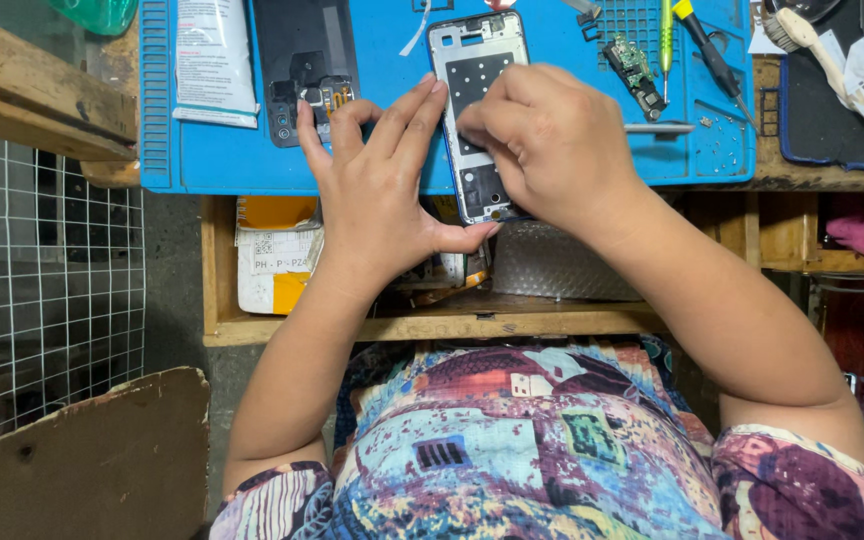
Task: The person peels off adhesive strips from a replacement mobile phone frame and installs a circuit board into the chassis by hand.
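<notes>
Silver phone frame (477,60) steadied by left hand (382,190), fingers spread; right hand (552,140) fingers pinching it

The person wears a short-sleeved top (512,450) in a busy patchwork print of blue, maroon, pink, teal and cream blocks, the fabric looking finely ribbed or crinkled. Both forearms are bare, and the left hand (382,190) and right hand (552,140) are bare too. Nails appear short and unpainted, though the view is too small to be sure.
</notes>
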